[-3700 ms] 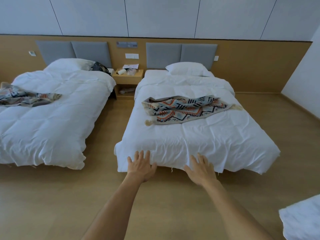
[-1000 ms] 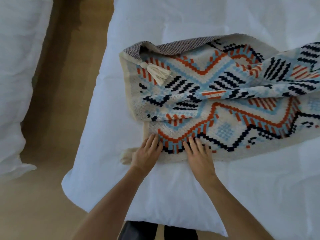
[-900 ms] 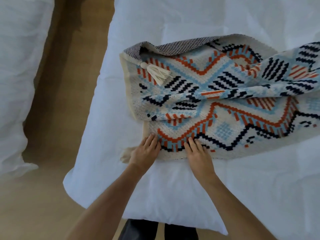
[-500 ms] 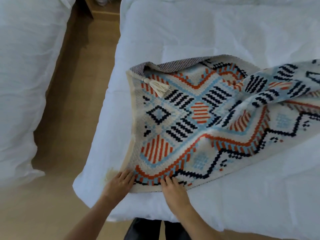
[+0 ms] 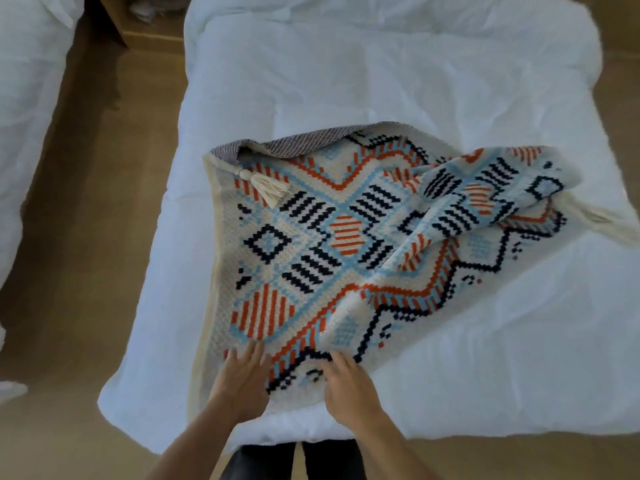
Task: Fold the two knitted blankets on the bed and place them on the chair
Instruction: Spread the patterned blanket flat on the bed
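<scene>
On the bed (image 5: pixel 398 81), near its foot edge: knitted blanket (image 5: pixel 346 244), partly spread, pattern side up, cream with orange, light-blue and navy zigzags and diamonds. Far-left corner of blanket flipped over, grey reverse showing; cream tassel (image 5: pixel 268 187) lying on the pattern just below that flip. Right part of blanket bunched in loose folds, a second cream tassel (image 5: pixel 597 216) trailing off its right end onto the white duvet. Near edge of blanket close to bed's foot edge, left edge running along bed's left side.

Left hand (image 5: pixel 242 379) flat on blanket's near-left corner, fingers straight and together, pressing down, gripping nothing. Right hand (image 5: pixel 346 389) just beside it on blanket's near edge, fingers extended and slightly spread, also flat, nothing pinched. Hands apart, not touching.

Left of bed: strip of wood floor (image 5: pixel 86 220), then second bed (image 5: pixel 24 116) with white duvet. Beyond bed's far-left corner: wooden nightstand (image 5: pixel 145 29), partly cut off.
</scene>
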A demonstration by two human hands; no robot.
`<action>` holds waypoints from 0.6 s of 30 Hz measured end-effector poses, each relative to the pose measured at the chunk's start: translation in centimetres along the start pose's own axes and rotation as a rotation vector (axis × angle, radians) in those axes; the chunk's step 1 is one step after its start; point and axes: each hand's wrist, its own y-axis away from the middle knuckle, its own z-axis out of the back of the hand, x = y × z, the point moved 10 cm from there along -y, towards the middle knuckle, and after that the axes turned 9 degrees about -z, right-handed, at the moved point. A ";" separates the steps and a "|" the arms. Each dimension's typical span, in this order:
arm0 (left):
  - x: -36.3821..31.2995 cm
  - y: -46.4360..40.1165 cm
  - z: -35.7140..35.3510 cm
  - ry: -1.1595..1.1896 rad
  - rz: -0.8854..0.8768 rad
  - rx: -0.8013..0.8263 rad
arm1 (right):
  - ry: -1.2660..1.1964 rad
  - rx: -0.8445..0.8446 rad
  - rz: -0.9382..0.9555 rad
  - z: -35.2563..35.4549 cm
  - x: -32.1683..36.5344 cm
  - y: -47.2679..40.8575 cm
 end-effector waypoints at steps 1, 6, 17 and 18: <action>-1.0 -1.0 1.2 0.005 -0.021 -0.016 | 0.002 -0.018 -0.047 1.3 -1.9 0.0; -6.3 -5.5 8.2 0.069 -0.078 -0.123 | 0.009 -0.100 -0.230 7.8 -12.1 0.4; -19.0 -19.3 19.5 0.094 -0.094 -0.202 | 0.087 -0.178 -0.371 15.3 -37.1 -1.2; -20.2 -21.0 20.2 0.082 -0.077 -0.201 | 0.103 -0.177 -0.371 16.0 -39.6 -1.9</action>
